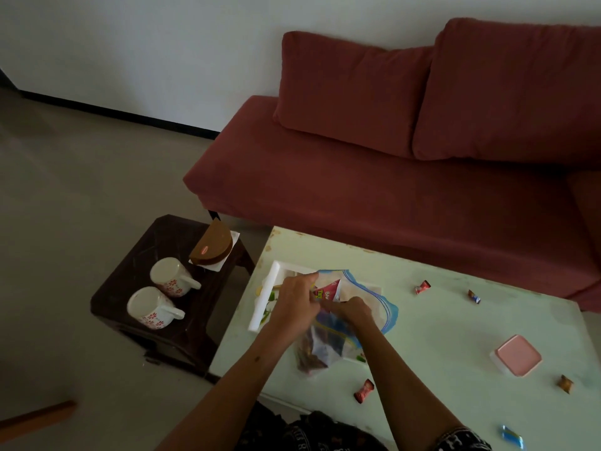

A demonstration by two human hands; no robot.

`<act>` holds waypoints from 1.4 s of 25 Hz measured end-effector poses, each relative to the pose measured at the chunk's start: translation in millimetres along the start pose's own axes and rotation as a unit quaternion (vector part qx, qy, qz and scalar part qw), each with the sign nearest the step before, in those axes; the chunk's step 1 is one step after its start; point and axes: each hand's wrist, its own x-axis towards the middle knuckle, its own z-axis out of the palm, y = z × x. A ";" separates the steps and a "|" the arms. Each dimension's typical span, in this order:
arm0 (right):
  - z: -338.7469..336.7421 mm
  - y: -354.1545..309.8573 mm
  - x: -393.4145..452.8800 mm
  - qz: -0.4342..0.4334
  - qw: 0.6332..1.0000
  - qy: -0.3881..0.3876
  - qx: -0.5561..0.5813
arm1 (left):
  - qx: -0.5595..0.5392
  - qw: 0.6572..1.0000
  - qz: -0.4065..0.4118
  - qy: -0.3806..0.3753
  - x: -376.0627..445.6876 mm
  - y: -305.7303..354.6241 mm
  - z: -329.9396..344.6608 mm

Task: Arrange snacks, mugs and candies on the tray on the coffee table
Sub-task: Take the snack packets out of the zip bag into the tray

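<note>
both hands are over the white tray (260,315) at the near-left corner of the coffee table (439,323). the left hand (297,299) has its fingers curled in a pinch on the top edge of a clear zip bag (367,307) with a blue seal line, and the right hand (353,310) is pinched onto the bag's mouth just beside it, so it looks like the 2 are parting the opening. a red snack packet (329,291) pokes out between them, upright in the bag's mouth. i judge it is being drawn out for the tray. a second bag with dark snacks (317,351) lies under the wrists, partly on the tray.

the 2 floral mugs (166,292) wait on the dark side table (156,288), well apart from the tray, beside a brown half-round holder (213,247). wrapped candies are scattered over the table: red ones (422,286) (364,390), a dark one (474,296), a brown one (565,383), a blue one (511,435). a pink-lidded box (517,356) sits right. plenty left to do, i'd say.
</note>
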 end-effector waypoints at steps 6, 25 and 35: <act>9.9 -8.4 6.8 -0.048 0.998 0.044 -0.004 | 0.006 0.999 -0.026 -0.025 -5.0 -3.9 -7.3; -176.6 4.7 20.8 -0.115 0.903 0.400 0.101 | 0.039 0.994 -0.063 0.083 27.8 -17.0 2.5; -83.7 68.0 133.9 0.063 0.953 0.272 0.118 | 0.072 0.991 -0.093 0.067 27.6 -32.2 11.9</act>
